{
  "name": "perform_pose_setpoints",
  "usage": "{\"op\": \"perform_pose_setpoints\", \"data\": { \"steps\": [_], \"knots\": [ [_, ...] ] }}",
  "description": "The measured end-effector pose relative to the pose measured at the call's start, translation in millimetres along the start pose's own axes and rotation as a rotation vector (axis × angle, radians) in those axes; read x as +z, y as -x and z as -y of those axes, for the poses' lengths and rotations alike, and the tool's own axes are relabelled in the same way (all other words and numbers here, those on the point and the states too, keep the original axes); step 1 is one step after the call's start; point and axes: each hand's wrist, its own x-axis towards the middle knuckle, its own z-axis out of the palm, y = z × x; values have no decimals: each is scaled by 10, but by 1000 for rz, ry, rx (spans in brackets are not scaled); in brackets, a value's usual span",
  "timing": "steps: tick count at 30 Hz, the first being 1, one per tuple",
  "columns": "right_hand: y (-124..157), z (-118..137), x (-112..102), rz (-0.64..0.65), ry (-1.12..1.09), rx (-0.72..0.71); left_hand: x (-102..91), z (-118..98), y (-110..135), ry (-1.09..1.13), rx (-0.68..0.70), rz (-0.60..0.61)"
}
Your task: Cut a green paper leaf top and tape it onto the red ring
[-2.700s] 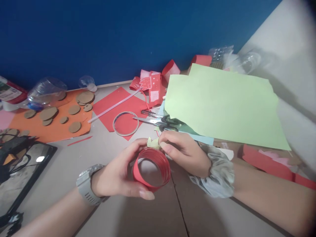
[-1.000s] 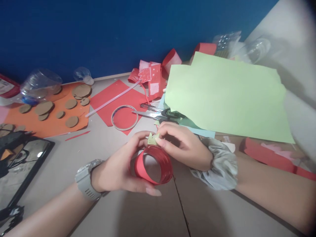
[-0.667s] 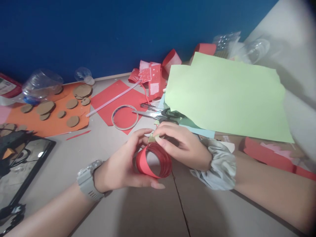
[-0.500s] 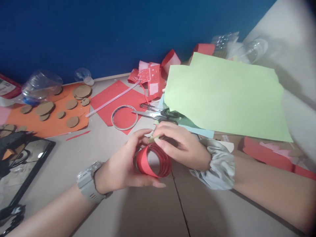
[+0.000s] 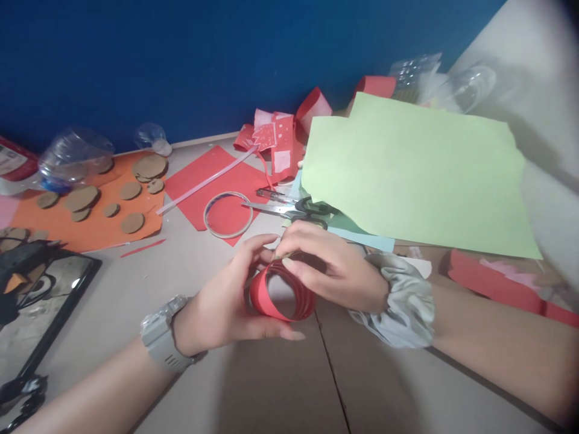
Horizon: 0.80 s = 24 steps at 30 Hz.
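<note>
No writing can be read anywhere: the red-and-white label [image 5: 12, 161] at the far left edge of the bench is too blurred to make out, and the white marks on the red paper scraps [image 5: 277, 141] by the far wall are too small to tell.

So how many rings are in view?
2. The red ring sits in the left hand, the right hand pinching its top rim. A clear ring lies on the red sheet, left of the scissors. Looped red strips by the wall may hide more.
</note>
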Motion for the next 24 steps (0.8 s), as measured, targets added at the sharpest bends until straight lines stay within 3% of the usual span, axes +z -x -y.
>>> {"op": "perform_pose_setpoints", "data": {
  "steps": [9,14,19,24],
  "knots": [
    [-15,20,5,-11,6,78,-22,-43,-56,75,43,1],
    [-5,45,-17,-16,-176,128,-19,-54,-45,267,43,25],
    [-4,10,5,-163,-288,217,-32,-52,4,320,29,-92],
    [-29,-12,18,-183,-215,244,-38,-57,25,304,19,-106]
  ]
}}
